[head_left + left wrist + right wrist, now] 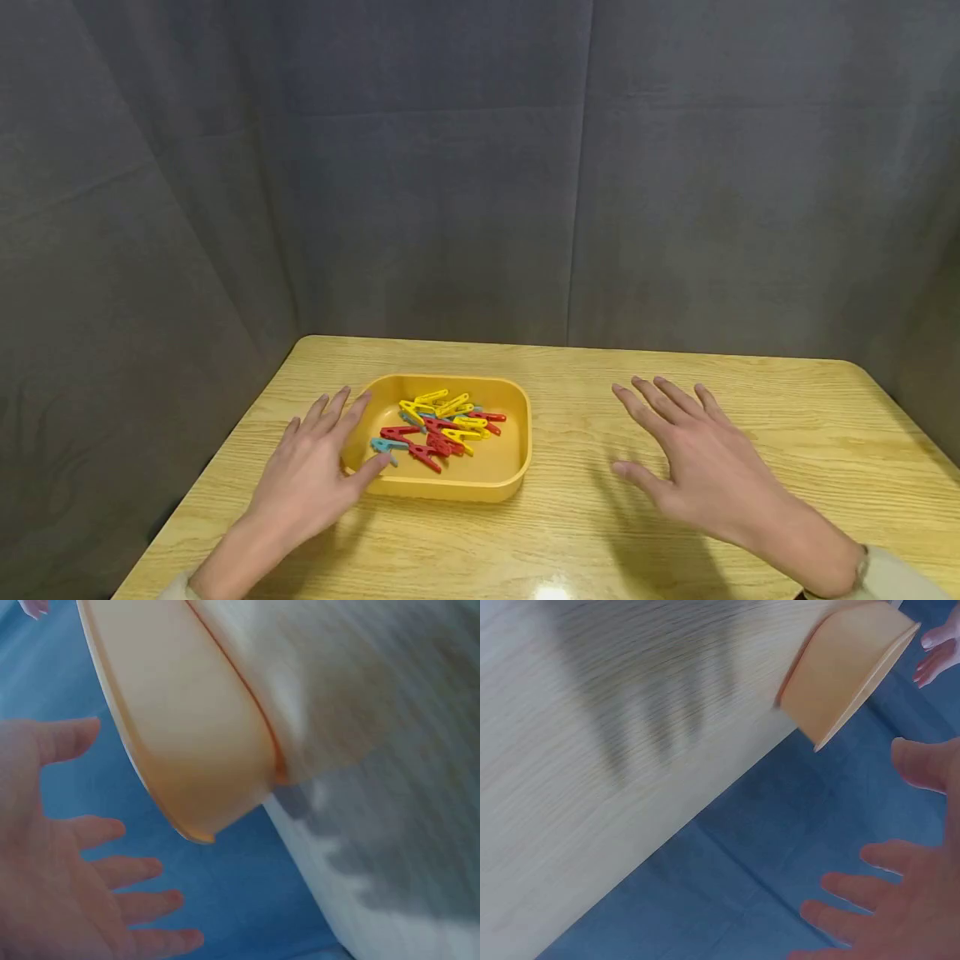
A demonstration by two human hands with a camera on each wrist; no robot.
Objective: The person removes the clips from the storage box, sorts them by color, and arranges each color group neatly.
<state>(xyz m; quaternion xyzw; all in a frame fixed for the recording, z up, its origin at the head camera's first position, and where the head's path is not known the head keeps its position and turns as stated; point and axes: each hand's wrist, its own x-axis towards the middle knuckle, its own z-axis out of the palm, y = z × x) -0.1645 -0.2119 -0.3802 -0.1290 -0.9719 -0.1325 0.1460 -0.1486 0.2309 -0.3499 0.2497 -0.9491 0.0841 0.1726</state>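
Observation:
A yellow plastic basin (502, 467) stands left of centre on the table. Inside it lies a loose pile of red, yellow and light blue clothespins (442, 425). My left hand (311, 467) hovers at the basin's left side, fingers spread, its thumb overlapping the near left rim in the head view. In the left wrist view that hand (82, 877) is apart from the basin's wall (187, 727), holding nothing. To the right of the basin, my right hand (705, 467) is held over the table with fingers extended and nothing in it; its shadow falls below.
The light wood-grain table (570, 517) has rounded far corners. Dark grey-blue cloth (450, 183) hangs behind it and along the left and right sides. A bright light reflection shows near the front edge of the head view.

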